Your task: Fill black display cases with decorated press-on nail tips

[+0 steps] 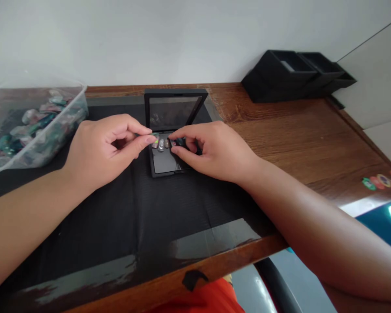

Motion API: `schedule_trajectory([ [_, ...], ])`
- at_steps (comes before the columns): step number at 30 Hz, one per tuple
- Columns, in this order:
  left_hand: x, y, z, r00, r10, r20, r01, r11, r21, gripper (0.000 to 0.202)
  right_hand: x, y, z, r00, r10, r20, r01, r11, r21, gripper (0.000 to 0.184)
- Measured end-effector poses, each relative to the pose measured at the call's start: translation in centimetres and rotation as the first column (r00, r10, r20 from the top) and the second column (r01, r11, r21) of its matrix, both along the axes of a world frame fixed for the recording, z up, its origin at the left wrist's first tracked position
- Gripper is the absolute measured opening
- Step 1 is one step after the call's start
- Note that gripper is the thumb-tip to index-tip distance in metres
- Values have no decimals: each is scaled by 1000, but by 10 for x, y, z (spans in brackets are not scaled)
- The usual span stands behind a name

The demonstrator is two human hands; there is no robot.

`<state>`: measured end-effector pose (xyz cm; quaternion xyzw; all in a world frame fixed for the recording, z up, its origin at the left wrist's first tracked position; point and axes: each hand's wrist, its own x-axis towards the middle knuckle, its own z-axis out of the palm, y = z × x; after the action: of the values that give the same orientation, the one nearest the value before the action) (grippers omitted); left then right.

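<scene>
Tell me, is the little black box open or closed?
Open: the display case has its lid standing upright behind the base, where small fake nails lie.

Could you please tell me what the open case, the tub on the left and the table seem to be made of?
The case looks like matte black plastic with a clear, glossy film or pane in its lid, which shows reflections. The tub seems thin clear plastic: its contents show through. The table looks like varnished wood or a wood-look veneer, with brown grain and sheen.
</scene>
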<state>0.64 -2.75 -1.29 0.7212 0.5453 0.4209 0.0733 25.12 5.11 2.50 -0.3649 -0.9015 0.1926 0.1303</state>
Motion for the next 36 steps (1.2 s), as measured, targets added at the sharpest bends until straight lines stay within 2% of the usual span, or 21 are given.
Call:
schedule_trajectory([
  [6, 0, 0, 3, 1000, 10, 6, -10, 999, -41, 14, 3, 2, -2, 999, -14, -42, 15, 999, 32, 26],
  [10, 1, 0, 4, 1000, 12, -3, -12, 999, -46, 14, 3, 0, -6, 991, 73, -115, -61, 993, 105, 26],
  [13, 1, 0, 5, 1000, 7, -4, -8, 999, -40, 14, 2, -2, -8, 989, 116, -96, -101, 983, 155, 22],
  [36, -1, -1, 1, 996, 65, -54, -68, 996, -64, 18, -1, -5, -3, 997, 72, -20, -68, 987, 146, 21],
])
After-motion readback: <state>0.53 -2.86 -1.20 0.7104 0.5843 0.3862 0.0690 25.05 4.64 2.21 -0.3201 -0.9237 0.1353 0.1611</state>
